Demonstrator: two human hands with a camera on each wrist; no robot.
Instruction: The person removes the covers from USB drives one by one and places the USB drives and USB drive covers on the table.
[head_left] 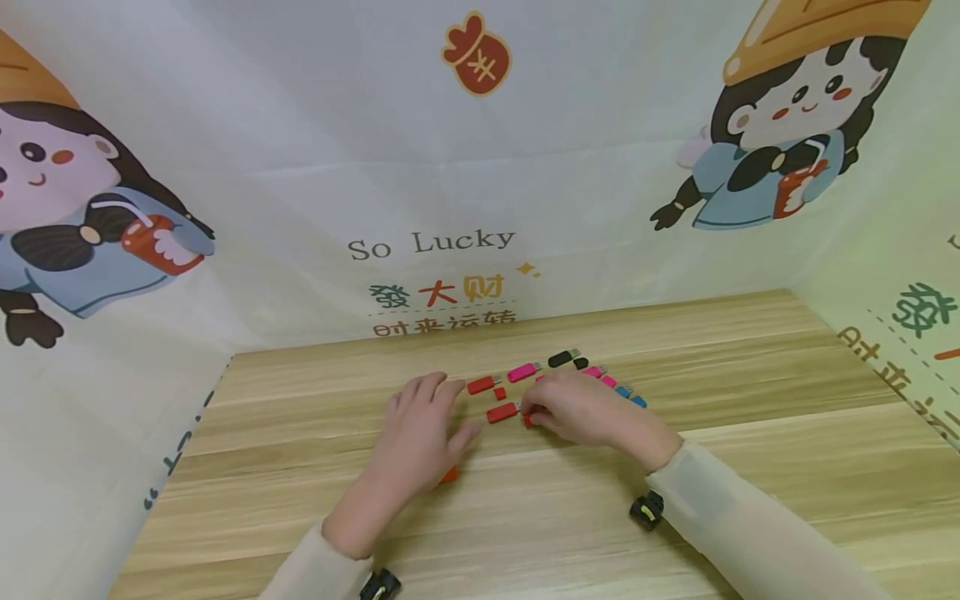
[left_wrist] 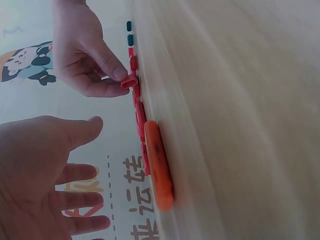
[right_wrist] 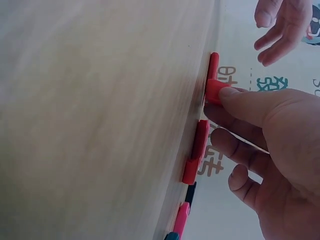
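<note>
Between thumb and finger my right hand pinches a small red cap; the left wrist view shows the cap's hollow end. Just left of it on the table lies a red USB stick with its metal plug bare. My left hand hovers with spread fingers, holding nothing. Below it sits an orange stick-shaped piece, mostly covered by the hand in the head view. Farther back are another red USB stick, a loose red cap and a pink USB stick.
A black USB stick and its black cap lie at the back of the wooden table. Rightward are a pink cap and a blue USB stick. A printed cloth hangs behind.
</note>
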